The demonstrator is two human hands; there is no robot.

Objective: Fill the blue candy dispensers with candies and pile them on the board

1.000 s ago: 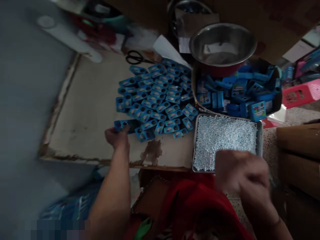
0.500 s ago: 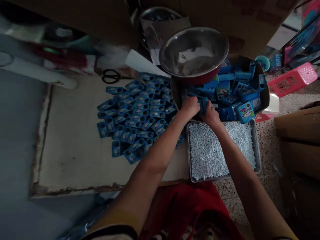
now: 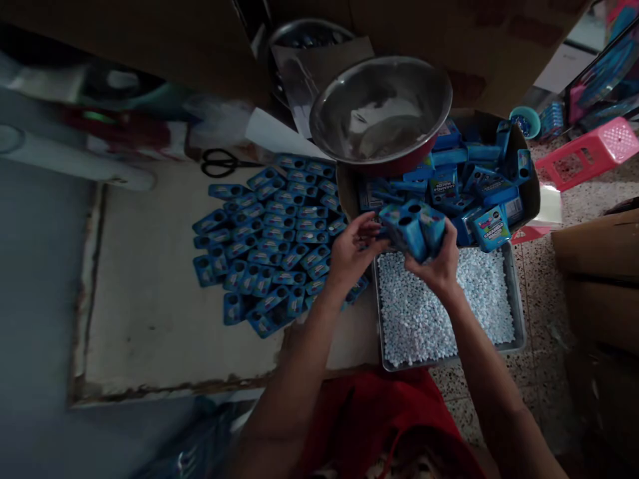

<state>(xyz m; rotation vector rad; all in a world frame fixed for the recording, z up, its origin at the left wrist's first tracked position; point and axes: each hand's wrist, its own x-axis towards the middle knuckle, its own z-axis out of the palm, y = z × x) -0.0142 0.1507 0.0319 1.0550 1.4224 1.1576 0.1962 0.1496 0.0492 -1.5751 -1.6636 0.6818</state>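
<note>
My right hand (image 3: pixel 439 263) grips a few small blue candy boxes (image 3: pixel 412 229), their round-holed ends turned upward, above the near edge of a tray. Just left of them is my left hand (image 3: pixel 352 249), its fingers curved and apart, close to the held boxes; I see nothing gripped in it. Behind both hands stands a carton (image 3: pixel 533 193) heaped with blue boxes, some lettered "Caramelo Macizo" (image 3: pixel 492 227). The metal tray (image 3: pixel 519 326) in front holds small pale blue and white candies (image 3: pixel 419 313). Many holed boxes (image 3: pixel 279 236) stand packed together on the table to the left.
A steel bowl (image 3: pixel 382 110) rests over the carton's back left part. Black-handled scissors (image 3: pixel 222 163) lie behind the grouped boxes. To the right are a pink plastic stool (image 3: pixel 584 156) and brown cardboard boxes (image 3: pixel 599 259). A white pipe (image 3: pixel 74 159) runs along the left wall.
Both hands have come up out of the carton toward me. Several blue boxes came out in my right hand, while my left hand has opened and moved slightly left.
</note>
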